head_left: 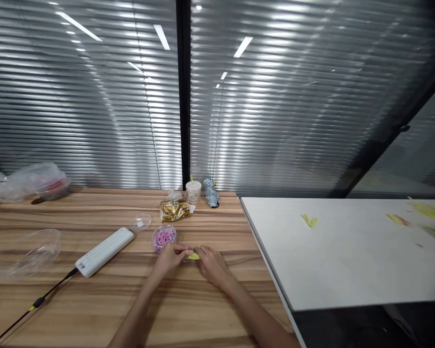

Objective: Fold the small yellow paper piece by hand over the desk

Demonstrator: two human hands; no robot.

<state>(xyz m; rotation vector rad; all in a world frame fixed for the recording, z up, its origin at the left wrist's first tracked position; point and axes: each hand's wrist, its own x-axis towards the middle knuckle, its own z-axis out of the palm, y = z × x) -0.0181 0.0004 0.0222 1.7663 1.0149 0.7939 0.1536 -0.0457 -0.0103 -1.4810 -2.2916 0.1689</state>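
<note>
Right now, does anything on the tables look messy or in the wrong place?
A little. Yellow scraps lie scattered on the white table, more at its far right edge, away from the hands. A small clear lid lies loose beside the open tub of pink bits. Both hands, left hand and right hand, pinch a yellow piece on the wooden table.

No text can be read — not even on the gold packet (174,210).

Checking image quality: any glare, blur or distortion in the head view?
Head view: ceiling-light glare streaks the blinds; right edge smeared, yellow scraps blurred; wide-angle bends the white table edge; hands and small yellow piece soft, detail unclear.
</note>
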